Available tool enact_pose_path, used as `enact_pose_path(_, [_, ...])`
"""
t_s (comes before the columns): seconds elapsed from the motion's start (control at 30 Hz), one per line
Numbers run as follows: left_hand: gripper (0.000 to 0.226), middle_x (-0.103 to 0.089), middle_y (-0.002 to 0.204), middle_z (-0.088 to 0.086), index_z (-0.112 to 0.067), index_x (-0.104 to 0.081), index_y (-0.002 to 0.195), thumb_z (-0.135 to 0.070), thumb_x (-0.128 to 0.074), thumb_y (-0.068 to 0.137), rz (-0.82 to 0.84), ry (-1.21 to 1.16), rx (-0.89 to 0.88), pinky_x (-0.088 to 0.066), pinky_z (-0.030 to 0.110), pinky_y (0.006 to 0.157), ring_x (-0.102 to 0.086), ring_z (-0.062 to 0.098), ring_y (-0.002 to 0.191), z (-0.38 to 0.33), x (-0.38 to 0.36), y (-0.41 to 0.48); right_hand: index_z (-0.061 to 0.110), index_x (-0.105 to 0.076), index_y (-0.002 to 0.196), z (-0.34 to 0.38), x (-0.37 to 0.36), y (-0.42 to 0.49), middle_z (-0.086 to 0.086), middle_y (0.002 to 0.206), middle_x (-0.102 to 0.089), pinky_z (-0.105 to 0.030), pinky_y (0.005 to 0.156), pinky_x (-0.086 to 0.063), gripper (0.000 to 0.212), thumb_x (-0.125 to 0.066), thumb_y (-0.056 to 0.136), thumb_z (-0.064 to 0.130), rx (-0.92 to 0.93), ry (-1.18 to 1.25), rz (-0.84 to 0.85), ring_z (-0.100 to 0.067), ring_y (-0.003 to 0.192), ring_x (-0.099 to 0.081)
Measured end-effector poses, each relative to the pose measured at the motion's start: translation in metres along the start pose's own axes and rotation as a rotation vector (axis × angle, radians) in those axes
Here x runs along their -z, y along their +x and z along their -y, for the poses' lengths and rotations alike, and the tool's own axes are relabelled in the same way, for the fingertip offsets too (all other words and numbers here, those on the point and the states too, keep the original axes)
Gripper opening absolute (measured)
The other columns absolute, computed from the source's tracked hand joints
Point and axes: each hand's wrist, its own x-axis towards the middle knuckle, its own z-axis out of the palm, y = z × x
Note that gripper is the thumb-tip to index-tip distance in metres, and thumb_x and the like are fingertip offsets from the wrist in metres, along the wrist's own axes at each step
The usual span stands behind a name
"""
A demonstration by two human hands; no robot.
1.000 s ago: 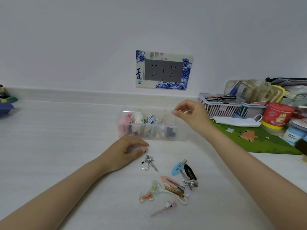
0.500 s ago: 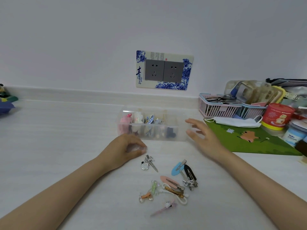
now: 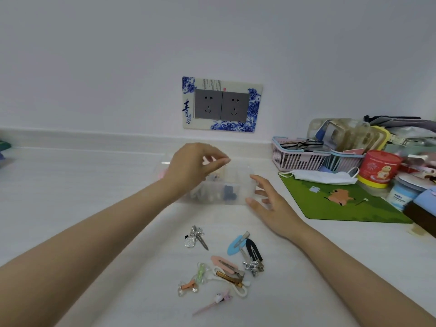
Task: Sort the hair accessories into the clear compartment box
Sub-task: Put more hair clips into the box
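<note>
Two hands at clear box (image 3: 237,197): L grip (image 3: 192,168) pinched, hold unclear; R grip (image 3: 271,205) wide.

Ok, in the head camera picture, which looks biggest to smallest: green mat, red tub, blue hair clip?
Largest: green rectangular mat.
Then: red round tub.
Smallest: light blue teardrop hair clip, even though it lies nearer the camera.

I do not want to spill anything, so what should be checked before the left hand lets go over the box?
1. Left hand above the box: ok.
2. Small thing pinched in its fingertips: ok; its kind, cannot tell.
3. Right hand open at the box's right end: ok.
4. Compartment beneath free: cannot tell.
5. All clips off the table: not ok, a pile lies there.
</note>
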Motion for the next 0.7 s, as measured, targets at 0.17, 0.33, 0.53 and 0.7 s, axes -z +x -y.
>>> enact_pose_path(0.17, [0.02, -0.075, 0.094, -0.005, -0.022, -0.075, 0.09, -0.036, -0.062, 0.087, 0.098, 0.099, 0.129, -0.048, 0.028, 0.069, -0.062, 0.012, 0.082, 0.013, -0.038, 0.023, 0.046, -0.03, 0.134, -0.003, 0.001, 0.0, 0.019, 0.132, -0.046, -0.016, 0.096, -0.033, 0.053, -0.057, 0.089, 0.039, -0.005, 0.01, 0.01, -0.001, 0.122, -0.045])
enact_pose_path(0.33, [0.027, -0.071, 0.11, -0.005, -0.021, -0.071, 0.103, -0.04, -0.06, 0.087, 0.098, 0.044, 0.171, -0.046, 0.03, 0.088, -0.06, 0.012, 0.104, 0.021, -0.034, 0.01, 0.048, -0.029, 0.135, -0.004, 0.002, 0.001, 0.017, 0.138, -0.042, -0.022, 0.099, -0.033, 0.055, -0.056, 0.088, 0.043, -0.004, -0.026, 0.018, 0.0, 0.124, -0.042])
enact_pose_path(0.53, [0.035, -0.067, 0.094, -0.02, -0.034, -0.068, 0.095, -0.06, -0.055, 0.075, 0.101, -0.002, 0.058, -0.039, 0.018, 0.078, -0.054, -0.002, 0.09, 0.013, 0.014, -0.047, 0.039, -0.038, 0.133, 0.019, 0.002, -0.005, 0.021, 0.14, -0.033, -0.014, 0.105, -0.021, 0.051, -0.056, 0.086, 0.046, 0.168, -0.177, -0.102, 0.007, 0.13, -0.029])
enact_pose_path(0.7, [0.026, -0.065, 0.086, -0.025, -0.036, -0.067, 0.088, -0.054, -0.069, 0.069, 0.332, -0.04, 0.156, -0.042, 0.012, 0.067, -0.055, -0.001, 0.083, 0.018, 0.034, -0.099, 0.038, -0.059, 0.109, 0.043, -0.02, -0.011, 0.023, 0.128, -0.043, -0.025, 0.106, -0.017, 0.026, -0.059, 0.085, 0.046, 0.229, -0.256, -0.044, 0.005, 0.121, -0.033])
